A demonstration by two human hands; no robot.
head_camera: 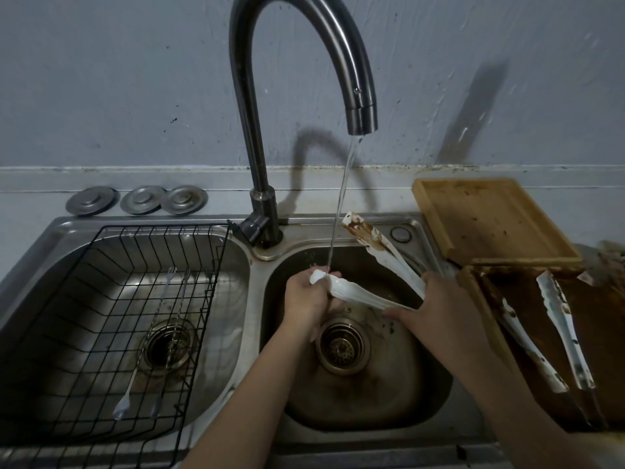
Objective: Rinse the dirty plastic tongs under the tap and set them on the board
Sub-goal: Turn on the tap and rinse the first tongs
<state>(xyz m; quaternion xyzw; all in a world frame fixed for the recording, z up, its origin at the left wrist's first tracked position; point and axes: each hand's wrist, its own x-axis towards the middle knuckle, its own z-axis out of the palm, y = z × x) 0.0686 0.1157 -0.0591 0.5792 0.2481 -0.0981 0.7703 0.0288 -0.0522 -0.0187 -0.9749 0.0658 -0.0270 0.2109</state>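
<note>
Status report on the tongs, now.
Left hand rubs one arm of the tongs under running water; right hand grips the hinge. Other arm dirty. Board unobstructed.

Kitchen sink area, seen from above. A blue-grey painted wall (pixel 135 79) with dark specks fills the 12 o'clock half, meeting a grimy pale backsplash ledge (pixel 101 179). A stainless double sink (pixel 260 255) occupies the centre. Three metal drain covers (pixel 135 199) lie at 10 o'clock. Dim light casts hard shadows on the wall at 1 o'clock.
</note>
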